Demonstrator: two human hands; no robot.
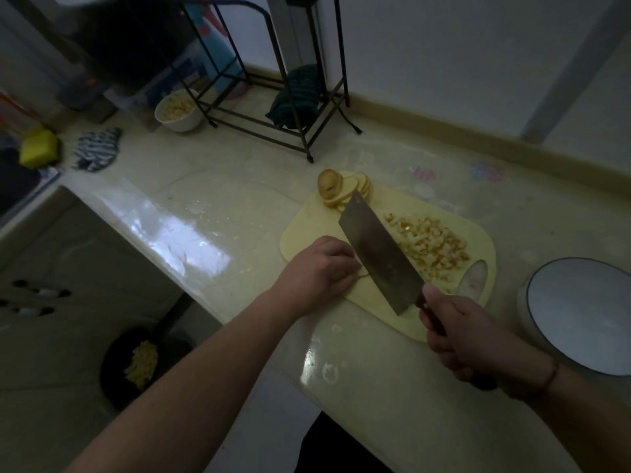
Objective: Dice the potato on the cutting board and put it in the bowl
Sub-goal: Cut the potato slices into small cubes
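Observation:
A yellow cutting board (307, 230) lies on the counter. At its far end stands a sliced potato (336, 191), its slices leaning in a row. A pile of potato dice (428, 245) covers the board's right part. My right hand (454, 339) grips the dark handle of a cleaver (377, 254), whose blade slants across the board. My left hand (322, 269), fingers curled, presses down on a potato piece right against the blade; the piece is almost hidden. A white bowl with a dark rim (580, 312) sits empty to the right of the board.
A black wire rack (273, 107) with a dark cloth stands behind the board. A white bowl of diced potato (177, 110), a striped cloth (97, 148) and a yellow sponge (39, 146) lie far left. Below the counter edge sits a black pan with dice (141, 363).

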